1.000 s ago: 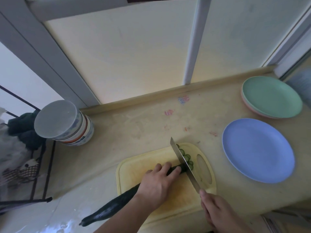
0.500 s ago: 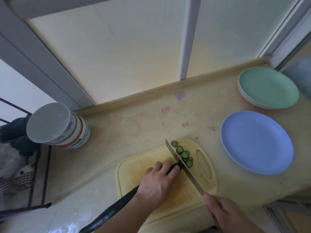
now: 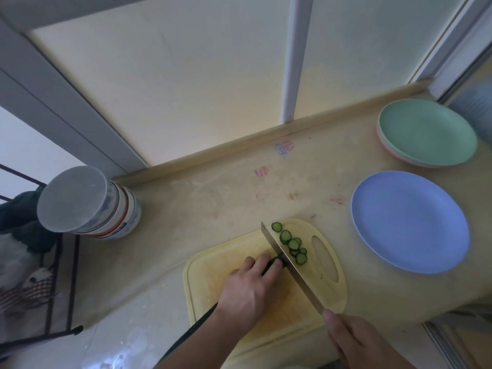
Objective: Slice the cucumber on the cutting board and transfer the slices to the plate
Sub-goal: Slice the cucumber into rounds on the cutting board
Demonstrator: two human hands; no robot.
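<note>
A yellow cutting board [image 3: 210, 272] lies at the counter's front edge. A dark green cucumber [image 3: 275, 261] lies across it, mostly hidden under my left hand [image 3: 250, 286], whose curled fingers hold it down near its cut end. My right hand [image 3: 356, 339] grips the handle of a knife [image 3: 290, 265], and the blade stands on the cucumber just past my left fingertips. Several round cucumber slices [image 3: 292, 243] lie in a row on the board to the right of the blade. A blue plate [image 3: 410, 222] sits to the right of the board, with nothing on it.
A green plate [image 3: 426, 131] stacked on a pink one sits at the back right. A striped lidded container [image 3: 93, 203] stands at the counter's left end. A window frame and ledge run behind. The cucumber's tail [image 3: 186, 334] overhangs the board at front left.
The view has shifted, so everything sits a little lower and left. The knife blade has stayed at the cucumber's end, and the row of slices beside it shows more clearly.
</note>
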